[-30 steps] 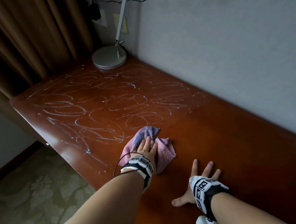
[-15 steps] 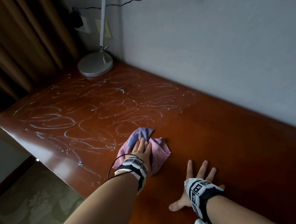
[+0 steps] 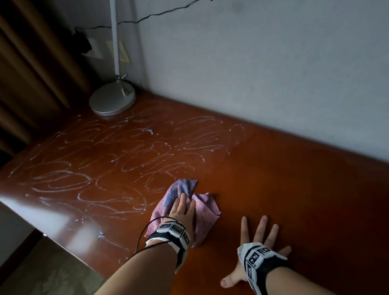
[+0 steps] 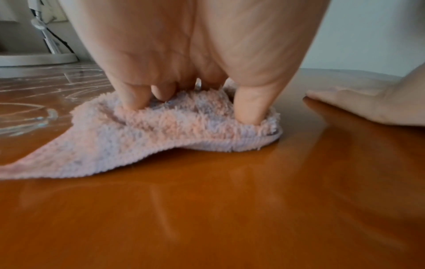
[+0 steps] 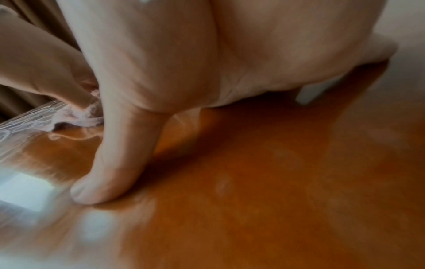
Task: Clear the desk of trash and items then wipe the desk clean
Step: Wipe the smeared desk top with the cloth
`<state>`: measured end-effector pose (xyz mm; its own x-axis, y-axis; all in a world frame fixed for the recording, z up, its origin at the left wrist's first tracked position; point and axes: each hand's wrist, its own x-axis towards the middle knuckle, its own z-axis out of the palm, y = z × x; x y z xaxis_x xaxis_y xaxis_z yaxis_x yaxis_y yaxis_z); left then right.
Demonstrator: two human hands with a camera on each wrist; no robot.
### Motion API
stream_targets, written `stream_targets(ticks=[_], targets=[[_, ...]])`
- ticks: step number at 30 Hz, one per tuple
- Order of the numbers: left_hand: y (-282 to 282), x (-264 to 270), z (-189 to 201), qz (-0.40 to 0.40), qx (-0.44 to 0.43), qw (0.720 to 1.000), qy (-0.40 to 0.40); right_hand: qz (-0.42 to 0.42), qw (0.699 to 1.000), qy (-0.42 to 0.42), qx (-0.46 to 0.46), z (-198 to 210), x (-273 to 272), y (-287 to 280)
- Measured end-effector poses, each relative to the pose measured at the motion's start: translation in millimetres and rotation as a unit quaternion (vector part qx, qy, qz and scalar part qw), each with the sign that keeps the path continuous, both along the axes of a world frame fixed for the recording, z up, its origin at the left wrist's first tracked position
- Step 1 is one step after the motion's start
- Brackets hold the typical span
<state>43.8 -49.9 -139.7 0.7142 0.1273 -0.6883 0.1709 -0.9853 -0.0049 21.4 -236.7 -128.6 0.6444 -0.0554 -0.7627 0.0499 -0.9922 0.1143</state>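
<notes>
A pink and purple fluffy cloth (image 3: pixel 204 214) lies on the reddish-brown wooden desk (image 3: pixel 300 184), at the near edge of a patch of white swirl streaks (image 3: pixel 109 170). My left hand (image 3: pixel 182 208) bears down on the cloth. In the left wrist view its fingertips (image 4: pixel 135 99) and thumb dig into the cloth (image 4: pixel 161 134) and bunch it between them. My right hand (image 3: pixel 259 248) lies flat on the bare wood to the right, fingers spread and holding nothing. The right wrist view shows its thumb (image 5: pixel 110 178) on the wood.
A silver lamp base (image 3: pixel 111 99) with a thin stem stands at the desk's far left corner, by the grey wall (image 3: pixel 275 54). A black cable runs along the wall. Brown curtains (image 3: pixel 12 70) hang at the left. The desk's near left edge (image 3: pixel 61 235) drops to patterned carpet.
The head view has swung, so the desk sits differently in frame. Both hands keep roughly the same places on the desk, the left still on the cloth.
</notes>
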Motion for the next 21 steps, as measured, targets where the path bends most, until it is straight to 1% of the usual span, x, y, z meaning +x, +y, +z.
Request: stream_targets(ticks=[6, 10, 12, 14, 15, 16, 18, 21], targets=[[2, 58, 5, -0.032, -0.001, 0.999, -0.025, -0.007, 0.999, 0.040, 0.000, -3, 6, 1], [3, 89, 1, -0.056, -0.016, 0.998, -0.037, -0.013, 0.999, 0.038, 0.006, -5, 7, -1], [3, 90, 5, -0.065, -0.024, 0.997, -0.040, -0.026, 0.999, 0.044, 0.017, -2, 4, 0], [4, 83, 10, -0.071, -0.030, 0.996, -0.032, -0.047, 0.999, 0.014, 0.023, -3, 2, 0], [6, 81, 12, -0.085, -0.030, 0.996, -0.027, -0.058, 0.998, -0.004, 0.024, -1, 5, 2], [7, 75, 13, -0.103, -0.029, 0.994, -0.018, -0.070, 0.997, -0.005, 0.028, 1, 9, 2], [10, 66, 13, -0.130, -0.033, 0.991, -0.005, -0.110, 0.993, 0.012, 0.044, 12, 26, 3], [15, 61, 12, -0.142, -0.040, 0.989, -0.006, -0.171, 0.985, -0.012, 0.034, 20, 58, 10]])
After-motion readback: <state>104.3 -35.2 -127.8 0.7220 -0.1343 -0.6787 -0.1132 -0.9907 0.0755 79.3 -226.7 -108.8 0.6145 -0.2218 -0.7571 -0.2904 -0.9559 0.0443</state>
